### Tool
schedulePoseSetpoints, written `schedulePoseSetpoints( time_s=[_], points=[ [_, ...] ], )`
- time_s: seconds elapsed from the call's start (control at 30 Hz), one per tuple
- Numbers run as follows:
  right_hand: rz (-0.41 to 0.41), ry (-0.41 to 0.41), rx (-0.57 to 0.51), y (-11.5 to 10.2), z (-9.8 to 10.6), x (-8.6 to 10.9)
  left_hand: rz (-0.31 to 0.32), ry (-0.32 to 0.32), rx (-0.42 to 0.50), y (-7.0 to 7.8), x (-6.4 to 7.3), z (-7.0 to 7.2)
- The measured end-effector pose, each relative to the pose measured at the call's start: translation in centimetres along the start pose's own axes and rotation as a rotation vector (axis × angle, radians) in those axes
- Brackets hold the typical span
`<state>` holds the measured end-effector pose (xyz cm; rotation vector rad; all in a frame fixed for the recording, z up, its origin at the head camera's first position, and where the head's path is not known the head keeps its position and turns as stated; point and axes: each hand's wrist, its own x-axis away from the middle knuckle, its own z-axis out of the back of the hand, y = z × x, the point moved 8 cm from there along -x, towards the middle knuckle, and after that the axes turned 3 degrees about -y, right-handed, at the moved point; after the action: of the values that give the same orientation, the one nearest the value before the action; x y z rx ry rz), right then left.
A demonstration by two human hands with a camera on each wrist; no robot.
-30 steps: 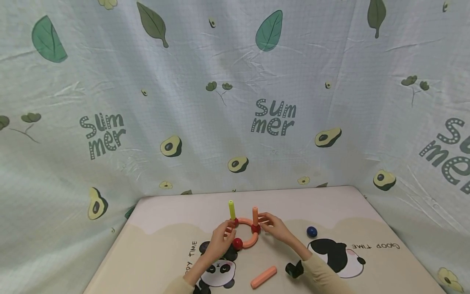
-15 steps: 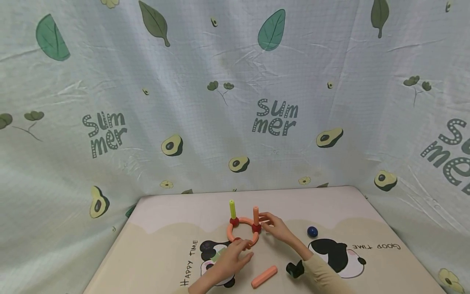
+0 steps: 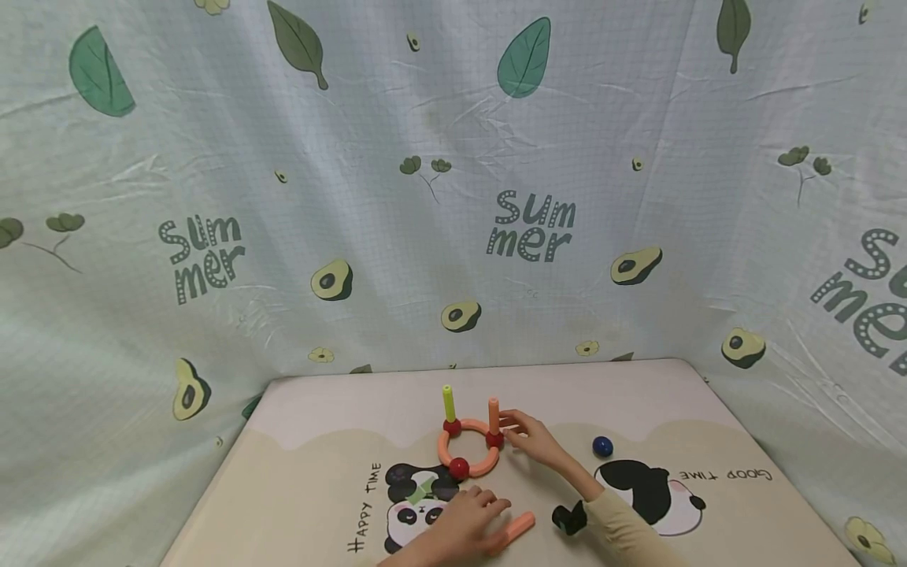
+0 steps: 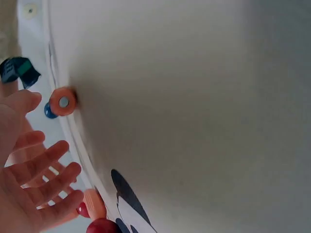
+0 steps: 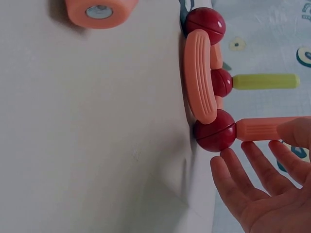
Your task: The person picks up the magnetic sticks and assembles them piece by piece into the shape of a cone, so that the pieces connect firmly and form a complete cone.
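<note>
A ring of curved orange rods joined by red balls lies on the table. Two straight rods stand up from it: a yellow-green rod and an orange rod. My right hand is beside the upright orange rod; in the right wrist view its thumb overlaps that rod and its fingertips are right at the red ball below. My left hand, fingers spread, is over the near table beside a loose orange rod. In the left wrist view the loose rod's metal end shows near the thumb.
A dark blue ball lies to the right of the ring. A dark camera-like block sits at the right wrist by the sleeve. A printed curtain rises behind the table's far edge.
My left hand has left the ring's left side and come nearer and rightward to the loose orange rod, uncovering the front red ball. My right hand has stayed by the upright orange rod.
</note>
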<state>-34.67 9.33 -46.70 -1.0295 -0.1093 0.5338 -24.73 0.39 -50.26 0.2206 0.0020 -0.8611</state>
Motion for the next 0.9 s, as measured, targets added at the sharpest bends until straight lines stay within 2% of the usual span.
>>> schedulePoseSetpoints(
  time_s=[0.13,0.23,0.4,0.53,0.7,0.9],
  points=[
    [-0.010,-0.007,-0.001,0.1,-0.1,-0.1,-0.028,-0.045,-0.109,0.4,-0.3,-0.7],
    [-0.008,-0.013,0.006,0.0,-0.1,-0.1,-0.057,-0.066,-0.141,0.8,-0.6,-1.1],
    [-0.010,-0.017,0.005,0.1,-0.1,-0.1,-0.133,-0.033,-0.197,1.7,-0.6,-1.1],
    [-0.006,-0.010,-0.002,1.1,-0.3,-0.5,-0.162,-0.014,-0.252,2.0,-0.5,-1.2],
    [-0.009,-0.006,0.000,3.3,-0.5,-1.2,-0.171,-0.033,-0.265,2.3,-0.5,-1.2],
    [0.015,-0.012,-0.013,3.9,-0.5,-1.4,-0.183,-0.061,-0.253,2.4,-0.3,-1.3]
  ],
)
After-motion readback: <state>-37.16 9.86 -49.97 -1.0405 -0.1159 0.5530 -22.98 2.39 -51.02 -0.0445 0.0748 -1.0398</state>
